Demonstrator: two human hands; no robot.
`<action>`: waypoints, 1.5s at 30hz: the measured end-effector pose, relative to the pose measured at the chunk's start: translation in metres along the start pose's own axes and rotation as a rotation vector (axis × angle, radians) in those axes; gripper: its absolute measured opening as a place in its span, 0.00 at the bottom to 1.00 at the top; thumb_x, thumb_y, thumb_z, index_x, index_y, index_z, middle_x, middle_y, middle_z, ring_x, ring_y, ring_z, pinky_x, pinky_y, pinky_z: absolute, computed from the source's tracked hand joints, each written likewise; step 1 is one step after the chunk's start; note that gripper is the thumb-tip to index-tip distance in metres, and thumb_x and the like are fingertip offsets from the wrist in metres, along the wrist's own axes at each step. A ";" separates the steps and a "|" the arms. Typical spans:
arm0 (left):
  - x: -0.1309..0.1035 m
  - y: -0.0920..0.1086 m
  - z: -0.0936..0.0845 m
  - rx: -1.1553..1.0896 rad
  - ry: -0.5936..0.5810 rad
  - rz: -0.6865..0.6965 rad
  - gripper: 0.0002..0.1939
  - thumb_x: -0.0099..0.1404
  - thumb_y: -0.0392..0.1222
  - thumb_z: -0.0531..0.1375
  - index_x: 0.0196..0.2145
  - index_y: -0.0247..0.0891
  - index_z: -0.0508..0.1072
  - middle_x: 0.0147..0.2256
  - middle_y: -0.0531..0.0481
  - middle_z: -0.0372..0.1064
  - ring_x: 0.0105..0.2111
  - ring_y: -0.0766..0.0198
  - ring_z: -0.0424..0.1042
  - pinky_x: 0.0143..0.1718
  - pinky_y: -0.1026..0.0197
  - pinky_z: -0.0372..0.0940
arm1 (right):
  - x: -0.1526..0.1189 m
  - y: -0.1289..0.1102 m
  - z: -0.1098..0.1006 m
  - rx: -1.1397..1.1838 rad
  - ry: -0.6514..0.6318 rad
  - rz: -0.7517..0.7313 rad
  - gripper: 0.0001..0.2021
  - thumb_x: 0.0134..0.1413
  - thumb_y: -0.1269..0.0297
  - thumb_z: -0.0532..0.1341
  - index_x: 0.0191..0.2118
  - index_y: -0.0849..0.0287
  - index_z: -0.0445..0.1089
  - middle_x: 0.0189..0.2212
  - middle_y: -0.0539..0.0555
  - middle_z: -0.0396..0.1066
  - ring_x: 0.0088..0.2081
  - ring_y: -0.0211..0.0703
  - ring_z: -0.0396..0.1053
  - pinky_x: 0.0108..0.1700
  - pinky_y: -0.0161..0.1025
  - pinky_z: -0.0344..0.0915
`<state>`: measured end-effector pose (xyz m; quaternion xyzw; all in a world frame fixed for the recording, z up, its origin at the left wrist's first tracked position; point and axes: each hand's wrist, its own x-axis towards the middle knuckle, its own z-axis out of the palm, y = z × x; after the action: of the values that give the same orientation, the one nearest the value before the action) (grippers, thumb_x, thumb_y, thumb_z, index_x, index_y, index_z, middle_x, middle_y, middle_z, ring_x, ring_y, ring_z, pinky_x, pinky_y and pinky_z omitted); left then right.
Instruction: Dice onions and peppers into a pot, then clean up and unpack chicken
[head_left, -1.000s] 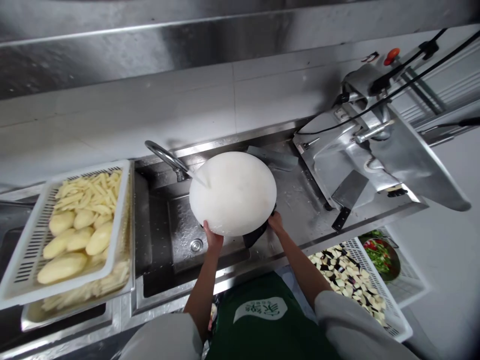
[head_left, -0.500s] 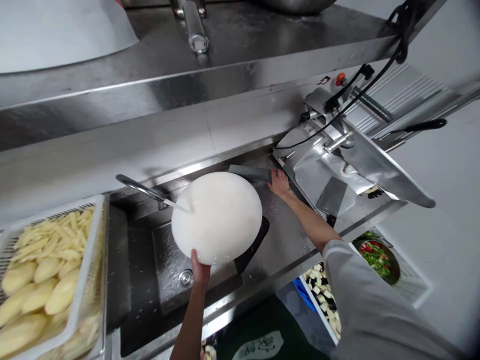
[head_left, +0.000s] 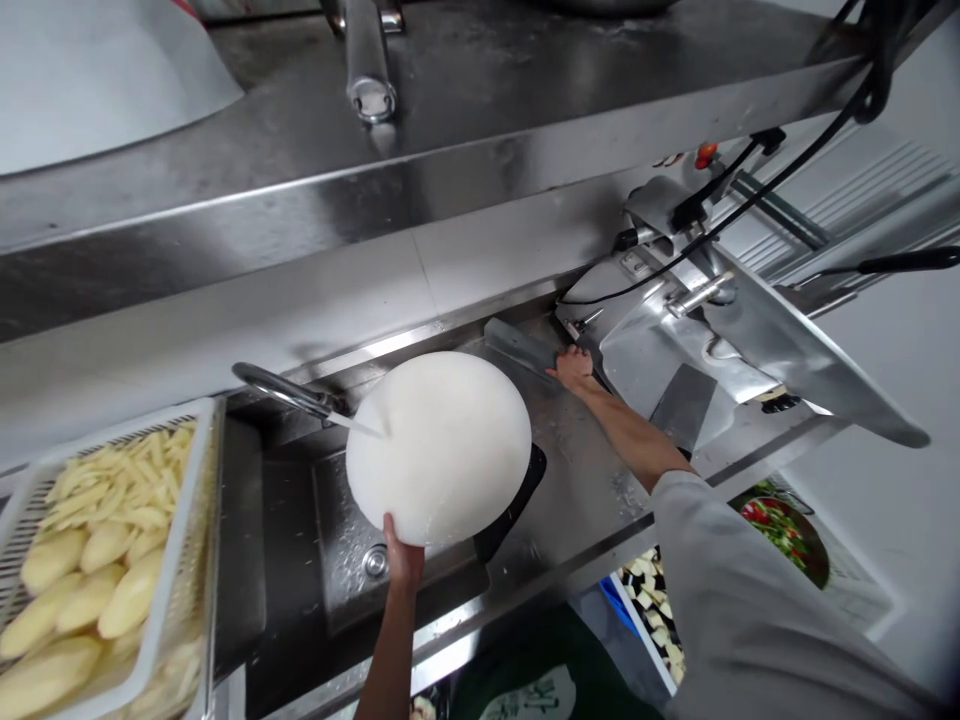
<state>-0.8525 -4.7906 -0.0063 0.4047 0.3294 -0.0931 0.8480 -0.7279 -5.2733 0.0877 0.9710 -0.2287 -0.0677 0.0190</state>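
The round white board (head_left: 441, 448) looks smooth and wet under running water (head_left: 358, 427).

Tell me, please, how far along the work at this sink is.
Looks done: the visible potatoes are peeled, with strips cut. In hand: the left hand holds the board under running water; the right hand is at the knife. Probably left: finishing the board's rinse and perhaps cutting the whole potatoes.

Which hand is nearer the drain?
Left. The left hand is just right of the drain, on the white board's edge; the right hand is beyond the board, at the blade.
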 end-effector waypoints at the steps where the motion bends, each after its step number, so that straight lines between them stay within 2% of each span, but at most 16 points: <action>1: 0.000 0.000 0.000 -0.004 0.004 0.003 0.26 0.76 0.57 0.54 0.66 0.49 0.71 0.62 0.49 0.73 0.69 0.56 0.64 0.71 0.52 0.59 | 0.000 0.003 0.000 0.009 -0.010 0.016 0.29 0.70 0.53 0.62 0.59 0.81 0.70 0.56 0.81 0.67 0.59 0.62 0.65 0.61 0.51 0.56; 5: 0.000 -0.001 0.000 0.003 0.034 -0.004 0.26 0.77 0.56 0.52 0.64 0.45 0.73 0.61 0.47 0.74 0.69 0.56 0.64 0.71 0.52 0.58 | 0.000 0.013 0.000 0.052 -0.003 0.107 0.32 0.69 0.52 0.63 0.59 0.83 0.69 0.56 0.83 0.67 0.59 0.64 0.67 0.61 0.53 0.56; 8: 0.000 0.000 0.001 0.008 0.013 -0.005 0.26 0.76 0.57 0.53 0.65 0.47 0.73 0.61 0.48 0.75 0.67 0.56 0.67 0.70 0.54 0.62 | -0.003 0.017 -0.004 0.072 -0.010 0.204 0.33 0.69 0.50 0.62 0.58 0.86 0.69 0.53 0.85 0.68 0.57 0.67 0.69 0.59 0.56 0.59; 11: 0.000 0.001 0.003 -0.011 -0.007 0.002 0.28 0.74 0.58 0.54 0.65 0.47 0.72 0.61 0.48 0.74 0.65 0.56 0.69 0.67 0.55 0.65 | -0.020 0.015 -0.006 0.090 0.086 0.231 0.30 0.69 0.54 0.62 0.62 0.79 0.67 0.58 0.83 0.65 0.60 0.68 0.65 0.59 0.57 0.60; 13: -0.002 0.000 0.005 -0.019 0.001 0.004 0.28 0.74 0.60 0.53 0.65 0.48 0.72 0.61 0.49 0.74 0.65 0.55 0.69 0.66 0.55 0.66 | -0.048 0.005 0.002 0.134 0.155 0.147 0.28 0.71 0.57 0.58 0.68 0.71 0.61 0.64 0.79 0.61 0.64 0.67 0.61 0.62 0.56 0.59; 14: -0.005 -0.002 0.006 -0.025 0.011 0.002 0.28 0.75 0.61 0.52 0.65 0.49 0.72 0.62 0.49 0.74 0.66 0.55 0.69 0.66 0.55 0.67 | -0.067 -0.003 0.010 0.169 0.128 0.087 0.27 0.72 0.60 0.56 0.69 0.69 0.60 0.65 0.77 0.61 0.65 0.66 0.60 0.62 0.55 0.58; 16: -0.013 -0.010 0.006 -0.034 0.021 -0.024 0.29 0.75 0.65 0.49 0.64 0.52 0.73 0.61 0.50 0.74 0.66 0.55 0.68 0.64 0.53 0.69 | -0.112 -0.024 0.033 0.247 -0.029 -0.021 0.23 0.72 0.62 0.55 0.67 0.66 0.63 0.61 0.72 0.67 0.63 0.62 0.63 0.62 0.50 0.60; 18: -0.022 -0.021 0.007 -0.026 0.019 -0.067 0.28 0.74 0.66 0.49 0.62 0.55 0.73 0.60 0.50 0.75 0.65 0.53 0.70 0.60 0.50 0.71 | -0.159 -0.050 0.060 0.297 -0.196 -0.081 0.22 0.68 0.63 0.60 0.64 0.63 0.67 0.56 0.67 0.72 0.59 0.58 0.68 0.59 0.44 0.64; 20: -0.031 -0.033 0.010 -0.010 0.007 -0.083 0.26 0.74 0.64 0.52 0.62 0.56 0.73 0.59 0.50 0.75 0.62 0.52 0.72 0.56 0.50 0.74 | -0.195 -0.075 0.083 0.336 -0.260 -0.068 0.25 0.66 0.65 0.61 0.66 0.61 0.65 0.56 0.67 0.72 0.58 0.57 0.70 0.55 0.42 0.67; 22: -0.037 -0.041 0.016 -0.009 0.009 -0.061 0.25 0.73 0.62 0.53 0.63 0.56 0.72 0.59 0.50 0.75 0.60 0.52 0.73 0.52 0.52 0.75 | -0.216 -0.094 0.095 0.378 -0.281 -0.013 0.27 0.66 0.69 0.57 0.70 0.62 0.60 0.59 0.70 0.69 0.60 0.60 0.69 0.53 0.44 0.69; 25: -0.042 -0.042 0.028 -0.011 0.043 -0.040 0.26 0.74 0.60 0.50 0.63 0.54 0.71 0.61 0.49 0.73 0.61 0.51 0.72 0.48 0.54 0.75 | -0.215 -0.101 0.096 0.448 -0.308 0.030 0.25 0.66 0.75 0.52 0.67 0.65 0.63 0.58 0.73 0.71 0.60 0.62 0.70 0.53 0.49 0.70; 31: -0.060 -0.024 0.046 0.047 0.143 -0.092 0.28 0.70 0.64 0.54 0.63 0.55 0.69 0.63 0.47 0.69 0.62 0.49 0.70 0.55 0.48 0.74 | -0.192 -0.079 0.085 0.550 -0.340 0.005 0.23 0.63 0.74 0.56 0.63 0.65 0.70 0.53 0.67 0.78 0.54 0.56 0.76 0.54 0.44 0.69; 35: -0.078 -0.011 0.061 0.059 0.201 -0.086 0.31 0.66 0.65 0.60 0.61 0.51 0.68 0.62 0.42 0.67 0.62 0.47 0.69 0.59 0.40 0.71 | -0.221 -0.077 0.088 0.636 -0.376 0.009 0.14 0.57 0.71 0.61 0.46 0.62 0.81 0.47 0.65 0.81 0.51 0.54 0.77 0.52 0.40 0.68; 38: -0.086 -0.005 0.071 0.086 0.232 -0.082 0.29 0.65 0.64 0.62 0.58 0.49 0.69 0.60 0.43 0.67 0.63 0.46 0.68 0.63 0.36 0.67 | -0.249 -0.066 0.087 0.715 -0.356 0.067 0.11 0.54 0.70 0.60 0.36 0.60 0.81 0.40 0.62 0.82 0.46 0.51 0.78 0.47 0.37 0.67; 41: -0.086 -0.005 0.073 0.090 0.237 -0.092 0.29 0.64 0.65 0.62 0.56 0.48 0.69 0.59 0.43 0.68 0.63 0.46 0.68 0.65 0.35 0.64 | -0.266 -0.030 0.082 0.790 -0.283 0.190 0.12 0.53 0.68 0.56 0.27 0.60 0.76 0.30 0.60 0.78 0.37 0.48 0.76 0.38 0.36 0.64; 45: -0.078 -0.013 0.066 0.083 0.288 -0.132 0.31 0.63 0.67 0.61 0.57 0.47 0.69 0.58 0.42 0.68 0.62 0.47 0.69 0.63 0.40 0.67 | -0.283 0.037 0.066 0.916 -0.167 0.331 0.12 0.49 0.62 0.51 0.19 0.55 0.61 0.17 0.49 0.60 0.24 0.41 0.63 0.26 0.34 0.52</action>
<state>-0.8857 -4.8570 0.0651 0.4261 0.4693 -0.1032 0.7665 -1.0040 -5.1807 0.0595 0.8216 -0.3866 -0.0337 -0.4175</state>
